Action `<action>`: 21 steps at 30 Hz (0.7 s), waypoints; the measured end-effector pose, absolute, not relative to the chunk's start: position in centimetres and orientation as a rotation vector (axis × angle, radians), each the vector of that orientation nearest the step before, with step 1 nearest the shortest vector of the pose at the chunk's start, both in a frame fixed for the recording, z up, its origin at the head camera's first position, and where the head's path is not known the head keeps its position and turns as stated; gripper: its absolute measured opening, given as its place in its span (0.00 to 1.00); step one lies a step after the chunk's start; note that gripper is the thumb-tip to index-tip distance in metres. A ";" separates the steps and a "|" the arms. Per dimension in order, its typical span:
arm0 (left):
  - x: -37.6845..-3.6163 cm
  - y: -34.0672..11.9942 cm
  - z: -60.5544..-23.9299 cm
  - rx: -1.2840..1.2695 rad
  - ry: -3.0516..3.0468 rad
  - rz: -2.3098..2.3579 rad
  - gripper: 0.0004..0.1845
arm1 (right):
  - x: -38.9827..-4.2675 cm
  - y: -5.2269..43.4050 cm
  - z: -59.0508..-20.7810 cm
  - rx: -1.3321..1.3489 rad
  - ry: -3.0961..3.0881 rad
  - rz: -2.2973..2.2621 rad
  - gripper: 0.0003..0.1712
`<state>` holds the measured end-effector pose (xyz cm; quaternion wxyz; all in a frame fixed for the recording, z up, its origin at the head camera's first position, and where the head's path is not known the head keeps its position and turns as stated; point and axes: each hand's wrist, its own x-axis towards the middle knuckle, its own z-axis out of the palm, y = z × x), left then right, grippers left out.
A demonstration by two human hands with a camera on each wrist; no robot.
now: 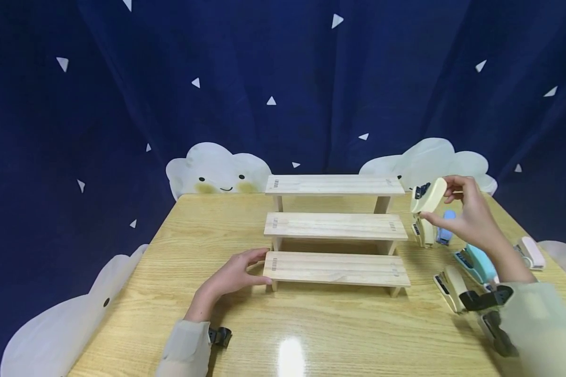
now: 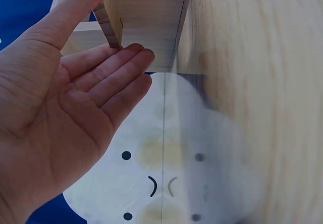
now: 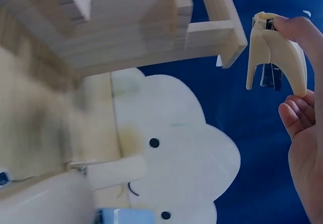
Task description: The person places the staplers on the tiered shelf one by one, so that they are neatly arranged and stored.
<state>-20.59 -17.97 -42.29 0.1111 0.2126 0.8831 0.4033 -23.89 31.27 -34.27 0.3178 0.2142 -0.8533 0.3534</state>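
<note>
My right hand [image 1: 474, 217] holds a cream stapler [image 1: 434, 195] in the air beside the right end of the top shelf. Thumb and fingertips pinch the stapler [image 3: 292, 57] at opposite ends in the right wrist view, its parts spread apart. A three-tier wooden display rack [image 1: 335, 268] stands mid-table. At the left end of its lowest tier is my left hand [image 1: 231, 272], thumb by the front corner and fingers by the back one. Seen from the left wrist, the fingers of that hand [image 2: 75, 98] are nearly straight, fingertips right at the plank's end.
Right of the rack stand several more staplers: another cream one [image 1: 425, 234], a blue one [image 1: 446, 228], a teal one [image 1: 481, 262], a beige one [image 1: 454, 288] and a pale pink one [image 1: 531, 252]. A dark blue curtain [image 1: 302, 78] with white clouds hangs behind the table [image 1: 207, 225].
</note>
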 end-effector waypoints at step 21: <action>-20.6 -18.1 -42.2 0.615 2.595 1.187 0.45 | -27.1 25.6 -30.1 0.793 -2.282 0.806 0.49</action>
